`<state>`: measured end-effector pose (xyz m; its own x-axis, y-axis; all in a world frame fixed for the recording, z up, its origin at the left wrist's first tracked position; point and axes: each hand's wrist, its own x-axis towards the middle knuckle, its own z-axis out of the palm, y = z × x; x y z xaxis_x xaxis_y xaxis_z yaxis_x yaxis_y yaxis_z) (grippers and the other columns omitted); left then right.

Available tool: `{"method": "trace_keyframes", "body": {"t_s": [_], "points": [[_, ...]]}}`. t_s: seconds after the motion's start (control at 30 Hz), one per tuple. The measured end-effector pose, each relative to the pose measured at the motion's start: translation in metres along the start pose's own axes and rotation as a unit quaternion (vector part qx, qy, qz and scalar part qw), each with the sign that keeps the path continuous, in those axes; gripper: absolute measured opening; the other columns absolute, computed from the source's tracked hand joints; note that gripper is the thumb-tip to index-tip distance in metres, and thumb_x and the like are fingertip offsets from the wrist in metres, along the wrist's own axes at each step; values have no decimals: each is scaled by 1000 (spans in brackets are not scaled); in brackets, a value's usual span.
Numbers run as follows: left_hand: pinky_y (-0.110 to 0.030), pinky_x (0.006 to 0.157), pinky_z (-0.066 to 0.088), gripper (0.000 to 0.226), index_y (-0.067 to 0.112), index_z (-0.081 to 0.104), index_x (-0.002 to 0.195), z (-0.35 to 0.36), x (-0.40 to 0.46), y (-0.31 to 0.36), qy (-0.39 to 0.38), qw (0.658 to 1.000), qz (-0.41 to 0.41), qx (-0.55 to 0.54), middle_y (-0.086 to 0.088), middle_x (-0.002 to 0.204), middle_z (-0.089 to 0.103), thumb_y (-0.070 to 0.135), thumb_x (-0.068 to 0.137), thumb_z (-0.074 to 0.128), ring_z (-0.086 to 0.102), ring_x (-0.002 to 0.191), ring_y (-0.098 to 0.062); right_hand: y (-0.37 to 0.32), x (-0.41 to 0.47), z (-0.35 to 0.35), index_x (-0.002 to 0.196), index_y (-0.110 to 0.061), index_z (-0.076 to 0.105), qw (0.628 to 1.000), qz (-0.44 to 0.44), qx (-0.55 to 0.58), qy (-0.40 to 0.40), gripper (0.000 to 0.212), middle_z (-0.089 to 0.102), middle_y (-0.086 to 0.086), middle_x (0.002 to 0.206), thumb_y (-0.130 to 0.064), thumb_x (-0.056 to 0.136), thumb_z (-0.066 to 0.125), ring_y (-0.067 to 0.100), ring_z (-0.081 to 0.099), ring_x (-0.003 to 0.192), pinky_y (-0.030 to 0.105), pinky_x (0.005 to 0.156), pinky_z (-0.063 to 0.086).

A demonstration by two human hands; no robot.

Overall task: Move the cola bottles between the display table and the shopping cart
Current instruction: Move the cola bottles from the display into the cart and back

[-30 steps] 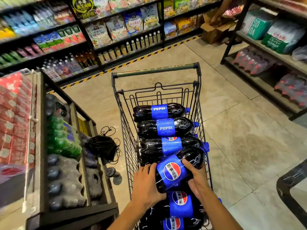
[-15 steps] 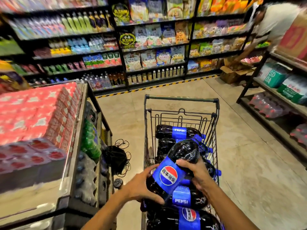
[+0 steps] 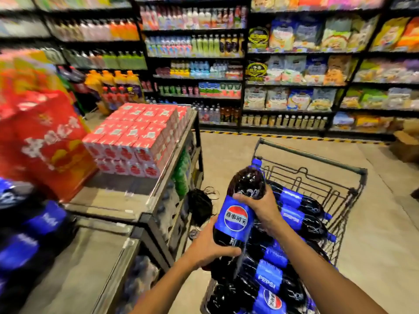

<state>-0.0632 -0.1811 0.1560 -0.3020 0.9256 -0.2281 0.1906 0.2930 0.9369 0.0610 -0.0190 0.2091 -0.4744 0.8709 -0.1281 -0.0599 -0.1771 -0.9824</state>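
1. Your two hands hold one cola bottle (image 3: pixel 235 219) in the lower middle of the frame, lifted clear of the other bottles, above the near left edge of the shopping cart (image 3: pixel 317 165).
2. Left hand (image 3: pixel 209 248): fingers and thumb wrapped round the lower body of the bottle, below the blue label, taking the weight from beneath.
3. Right hand (image 3: pixel 260 210): fingers curled over the upper shoulder of the bottle, just above the label, steadying it.
4. Long axis: steeply tilted, nearly upright. The blue cap (image 3: pixel 255 163) points up and away from you, toward the upper middle of the frame; the base points down toward your left forearm.
5. More cola bottles (image 3: pixel 301 214) lie on their sides in the cart, right of and under the held one, caps toward the right of the frame.
6. The display table (image 3: pixel 127 205) lies to the left of your hands. It carries red cartons (image 3: pixel 138 137) farther back, with bare wooden top nearer you.
7. Blue-labelled dark bottles (image 3: pixel 29 241), blurred, sit at the lower left edge of the frame, apparently on the nearer table section.
8. Judgement: the move ahead is a swing leftward. Your left hand is nearer the table and would lead; the base would arrive first, so the bottle could stand upright if you keep the tilt.
9. Risk, as judged: the table's metal corner sits between bottle and top.
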Motion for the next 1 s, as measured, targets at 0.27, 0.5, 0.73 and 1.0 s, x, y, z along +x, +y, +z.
{"method": "trace_keyframes", "body": {"t_s": [0.27, 0.5, 0.73, 1.0], "points": [[-30, 101, 54, 97, 30, 48, 140, -10, -85, 1, 146, 988, -45, -33, 12, 130, 69, 36, 58, 99, 67, 119, -8, 3, -15, 64, 110, -11, 73, 982, 9, -57, -182, 61, 81, 7, 97, -18, 58, 104, 26, 79, 88, 41, 74, 65], [-23, 89, 57, 90, 31, 53, 128, -21, -189, -11, 302, 946, -71, -89, 13, 115, 74, 40, 51, 100, 71, 104, -2, 24, -70, 153, 127, -7, 64, 947, 39, -60, -312, 95, 78, 13, 111, -33, 46, 107, 34, 77, 98, 53, 84, 64], [-37, 97, 58, 79, 32, 57, 126, -29, -336, -47, 430, 893, -93, -92, 14, 117, 74, 36, 61, 101, 71, 108, -7, 38, -201, 250, 112, -6, 72, 893, 31, -94, -438, 65, 80, 11, 100, -21, 56, 102, 29, 79, 88, 39, 74, 65], [-24, 90, 58, 84, 27, 56, 124, -4, -521, -80, 574, 800, -136, -115, 12, 110, 76, 43, 55, 100, 72, 104, -5, 60, -390, 335, 117, -3, 67, 811, 52, -113, -572, 81, 80, 13, 102, -23, 49, 105, 21, 79, 81, 29, 61, 60]]}}
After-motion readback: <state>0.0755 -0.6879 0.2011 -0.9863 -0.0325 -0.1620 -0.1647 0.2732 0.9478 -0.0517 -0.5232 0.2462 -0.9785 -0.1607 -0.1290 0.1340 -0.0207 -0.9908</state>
